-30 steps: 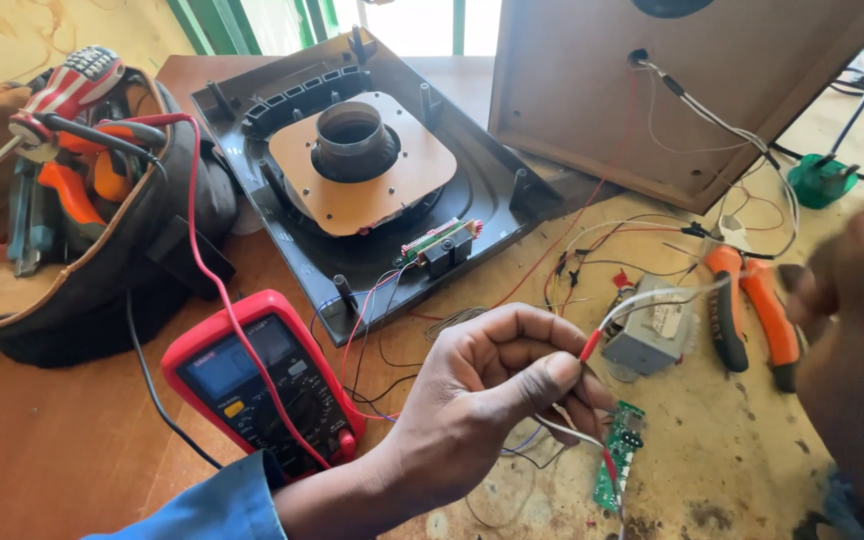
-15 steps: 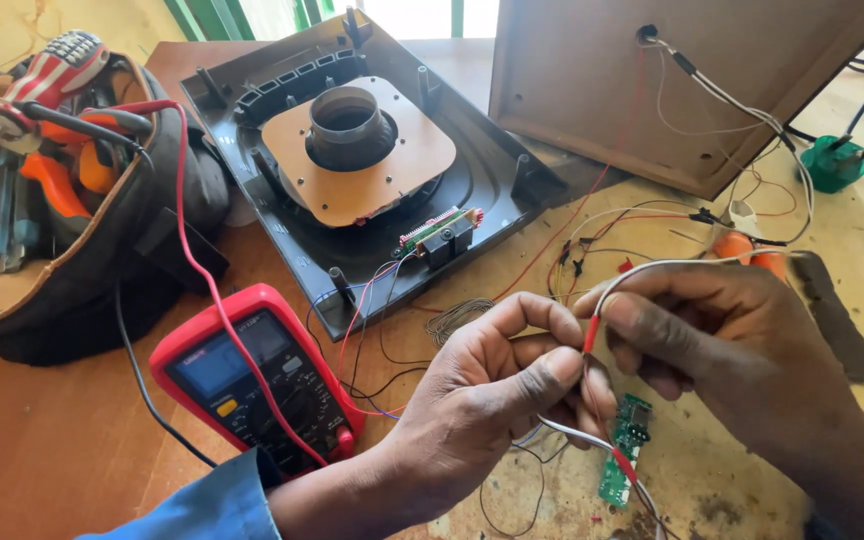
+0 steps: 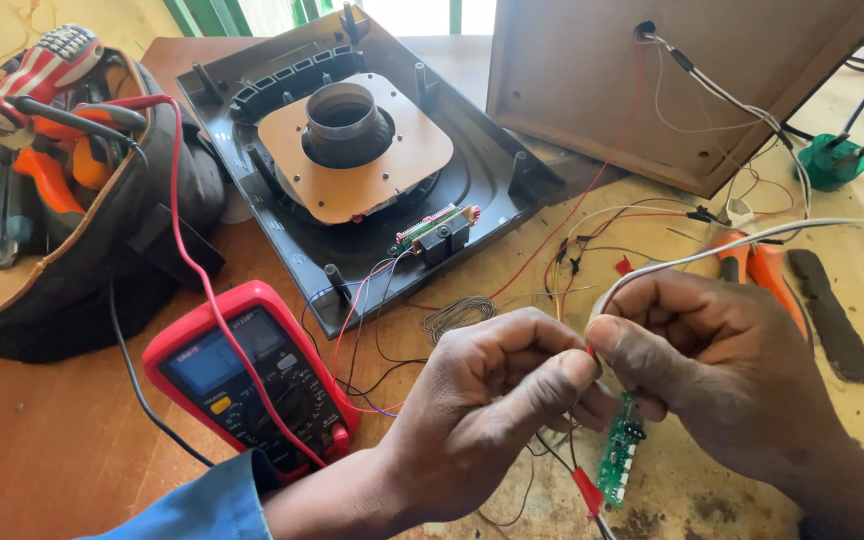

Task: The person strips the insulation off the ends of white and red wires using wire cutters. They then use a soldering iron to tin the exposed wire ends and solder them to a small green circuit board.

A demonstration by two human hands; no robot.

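Observation:
My left hand (image 3: 492, 400) and my right hand (image 3: 722, 365) meet above the wooden table, fingertips pinched together on a thin wire end. A white cable (image 3: 752, 240) runs from my right fingers up to the right. A red-sleeved wire (image 3: 587, 490) hangs below my hands. A small green circuit board (image 3: 617, 455) lies on the table just under them. A red multimeter (image 3: 252, 385) sits to the left of my left hand, with a red lead (image 3: 192, 260) across it.
A black speaker panel (image 3: 282, 230) with a tan plate and round port lies at the back centre. A wooden box (image 3: 602, 70) stands behind right. A tool bag (image 3: 62, 180) is at far left. Orange-handled pliers (image 3: 762, 265), a green plug (image 3: 832, 160) and loose wires lie to the right.
My right hand came in from the right edge and joined my left hand on the wire. Its fingers now pinch right against my left fingertips.

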